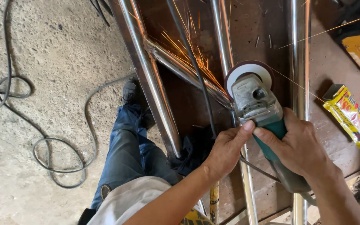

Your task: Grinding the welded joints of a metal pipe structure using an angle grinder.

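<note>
Head view: both hands, left hand (226, 151) and right hand (298, 146), grip the angle grinder (257, 104) body behind its disc; judged heavy, rigid, vibrating, best held there.

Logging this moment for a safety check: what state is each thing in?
Angle grinder: running, disc on a tube joint, throwing sparks.
Left hand: gripping the grinder's side.
Right hand: wrapped around the grinder's body.
Steel tube frame: lying on the workbench.
Yellow packet: lying flat.
Cable: looped on floor.
</note>
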